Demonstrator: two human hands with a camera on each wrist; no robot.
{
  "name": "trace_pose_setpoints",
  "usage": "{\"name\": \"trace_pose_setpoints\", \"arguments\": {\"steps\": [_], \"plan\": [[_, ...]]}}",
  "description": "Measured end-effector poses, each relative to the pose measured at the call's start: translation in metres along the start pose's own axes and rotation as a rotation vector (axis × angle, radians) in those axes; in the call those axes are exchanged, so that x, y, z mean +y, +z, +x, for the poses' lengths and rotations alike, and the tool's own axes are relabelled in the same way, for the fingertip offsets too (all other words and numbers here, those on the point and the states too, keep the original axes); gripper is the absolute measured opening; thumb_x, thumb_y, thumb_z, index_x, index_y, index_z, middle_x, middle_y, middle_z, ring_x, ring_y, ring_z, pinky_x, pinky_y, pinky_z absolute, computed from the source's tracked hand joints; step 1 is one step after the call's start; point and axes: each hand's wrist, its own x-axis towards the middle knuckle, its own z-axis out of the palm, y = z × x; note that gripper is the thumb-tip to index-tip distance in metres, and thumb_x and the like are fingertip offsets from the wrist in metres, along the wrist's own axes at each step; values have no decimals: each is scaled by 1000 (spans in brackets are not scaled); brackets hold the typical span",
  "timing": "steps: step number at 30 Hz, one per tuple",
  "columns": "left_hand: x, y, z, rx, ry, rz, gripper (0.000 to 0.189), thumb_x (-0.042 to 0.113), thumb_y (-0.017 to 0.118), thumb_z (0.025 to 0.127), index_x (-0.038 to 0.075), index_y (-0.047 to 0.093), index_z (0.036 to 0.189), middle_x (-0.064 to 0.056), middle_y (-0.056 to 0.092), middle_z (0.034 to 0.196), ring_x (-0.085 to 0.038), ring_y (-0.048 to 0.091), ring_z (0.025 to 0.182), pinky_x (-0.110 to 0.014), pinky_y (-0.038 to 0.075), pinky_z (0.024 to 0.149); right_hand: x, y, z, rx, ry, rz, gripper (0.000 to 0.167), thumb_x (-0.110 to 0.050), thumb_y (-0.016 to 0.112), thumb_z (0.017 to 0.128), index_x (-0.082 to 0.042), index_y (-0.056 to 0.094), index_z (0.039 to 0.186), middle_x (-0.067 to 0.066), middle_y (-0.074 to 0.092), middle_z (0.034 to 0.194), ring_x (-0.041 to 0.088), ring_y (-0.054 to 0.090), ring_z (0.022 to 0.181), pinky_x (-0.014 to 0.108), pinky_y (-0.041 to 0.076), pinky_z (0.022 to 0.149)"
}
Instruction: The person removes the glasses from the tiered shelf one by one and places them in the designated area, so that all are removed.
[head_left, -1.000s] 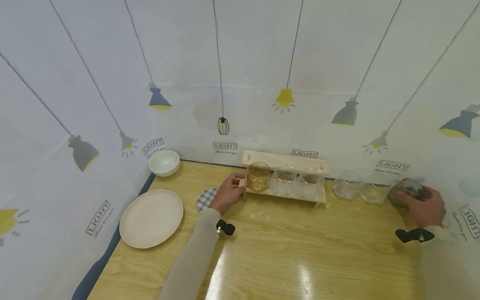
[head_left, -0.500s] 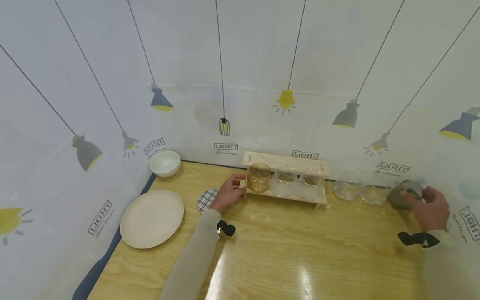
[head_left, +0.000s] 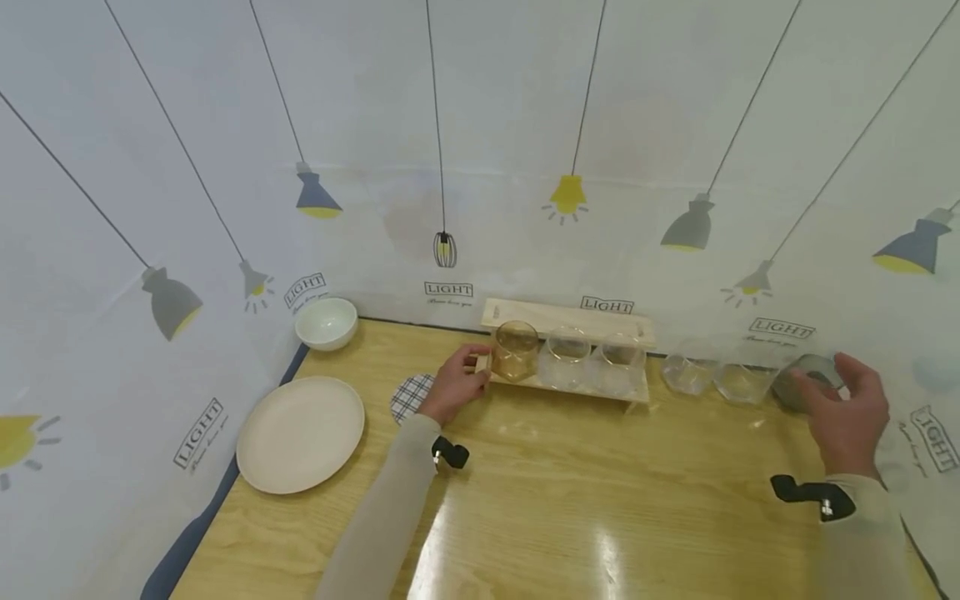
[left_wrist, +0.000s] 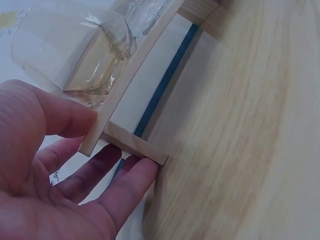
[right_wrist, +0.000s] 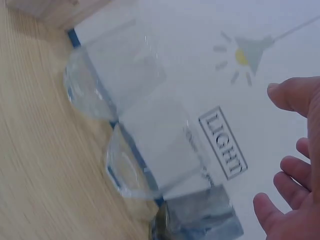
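My left hand [head_left: 453, 387] grips the left end of a small wooden rack [head_left: 566, 321]. In the left wrist view the thumb lies on the shelf top [left_wrist: 125, 82] and the fingers sit below, against the short leg [left_wrist: 135, 144]. On the rack stand an amber glass [head_left: 516, 354] and two clear glasses [head_left: 567, 358]. To its right on the table are two more clear glasses [head_left: 687, 373], then a smoky grey glass [head_left: 793, 390]. My right hand [head_left: 855, 417] is beside the grey glass, its fingers spread and apart from it in the right wrist view.
A round beige plate [head_left: 300, 435] and a white bowl [head_left: 326, 323] stand at the left of the wooden table [head_left: 600, 492]. A checked round coaster [head_left: 408, 398] lies by the left wrist. A wall covering printed with lamps [head_left: 502, 167] borders the table's back and sides.
The right hand has let go of the grey glass, its fingers opening away from it. The left hand keeps its hold on the rack, which stays in place.
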Motion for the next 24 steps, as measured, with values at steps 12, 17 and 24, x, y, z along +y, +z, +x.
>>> {"name": "trace_pose_setpoints", "arguments": {"steps": [12,17,24], "plan": [[-7,-2,3,8,22,10,43,14,69,102,23,62,143,-13,59,134,-24,64,113,-36,61,87,-18,52,-39,-65,-300,-20,55,-25,81,95,-23,60,146,-13,60,140,-5,57,113,12,48,95],[-12,0,3,2,36,14,43,20,69,104,23,61,146,-14,58,140,-29,64,124,-36,62,93,-20,73,-54,-185,-411,0,55,-19,79,97,-12,59,147,-8,62,139,-5,55,123,12,50,100],[-15,-2,-1,9,66,35,41,26,68,106,26,61,146,-15,58,141,-31,63,128,-39,62,96,-26,101,-72,-351,-558,-37,57,-23,79,98,-9,56,148,1,63,138,-9,54,121,6,49,94]]}}
